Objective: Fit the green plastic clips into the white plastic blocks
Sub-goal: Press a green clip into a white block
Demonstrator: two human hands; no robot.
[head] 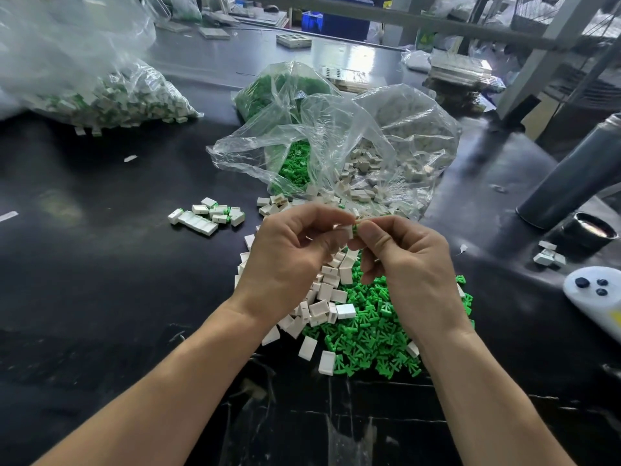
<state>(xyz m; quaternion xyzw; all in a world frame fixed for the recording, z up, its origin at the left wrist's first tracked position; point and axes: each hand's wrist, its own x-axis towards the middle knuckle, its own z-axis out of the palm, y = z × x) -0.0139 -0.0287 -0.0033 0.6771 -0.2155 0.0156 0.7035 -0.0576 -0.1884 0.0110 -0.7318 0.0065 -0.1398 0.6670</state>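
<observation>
- White block [343, 230]: I log it raised above the piles, pinched at the fingertips of the left hand [292, 250]; only a pale corner shows between the curled fingers.
- Green clip [355, 227]: touching the block's right end, held between thumb and forefinger of the right hand [406, 260]. How far it sits inside the block I cannot tell.
- Both hands: fingers curled, tips meeting at the two parts; neither rests on the table.
- Loose green clips [373, 334]: a heap on the black table [100, 297], directly beneath the right wrist.
- Loose white blocks [322, 297]: a pile just left of the green heap, touching it, under the left hand.
- Small group of blocks with green showing [208, 215]: set apart to the left, beyond the left hand.
- Clear bag of green clips [292, 163] and clear bag of white blocks [396, 153]: side by side behind the hands, mouths open toward me.
- Large bag of mixed white-and-green pieces [111, 95]: far left.
- Grey cylinder [578, 173]: at the right edge, tilted in my view.
</observation>
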